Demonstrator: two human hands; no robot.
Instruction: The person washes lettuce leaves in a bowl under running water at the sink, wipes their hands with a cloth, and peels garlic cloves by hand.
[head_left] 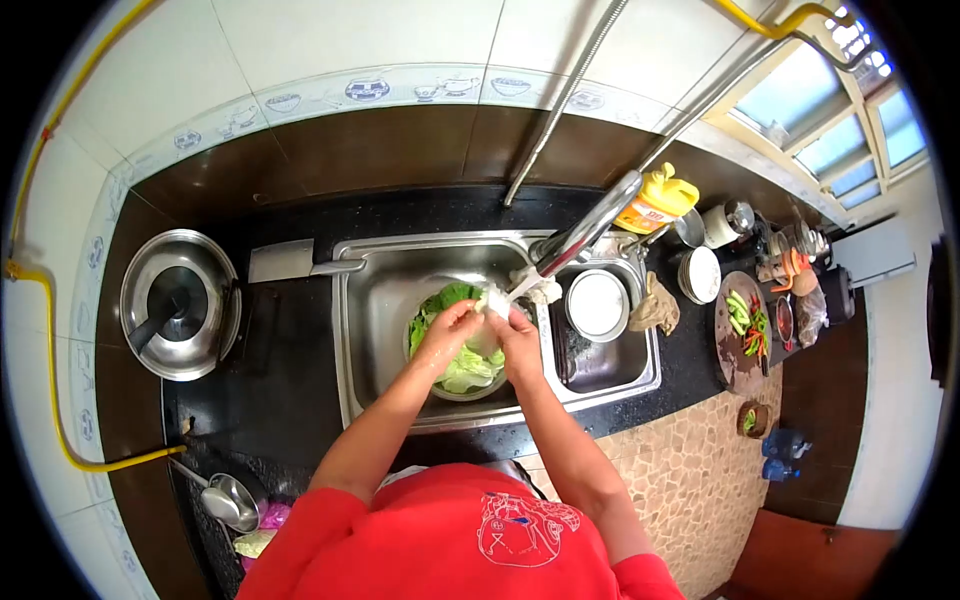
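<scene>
Both of my hands are over the left basin of the steel sink, under the tap and its running water. My left hand pinches the edge of a pale lettuce leaf with its fingertips. On the other side of that leaf, my right hand is closed, its fingers partly hidden. Below them sits a bowl of green lettuce leaves, its rim mostly covered by the leaves and my hands. A whitish cloth lies on the sink divider, close to the right hand.
White plates stand in the right basin, beside a brown cloth. A cleaver and steel pan lie left. A yellow jug stands behind the tap; a cutting board with cut vegetables is far right.
</scene>
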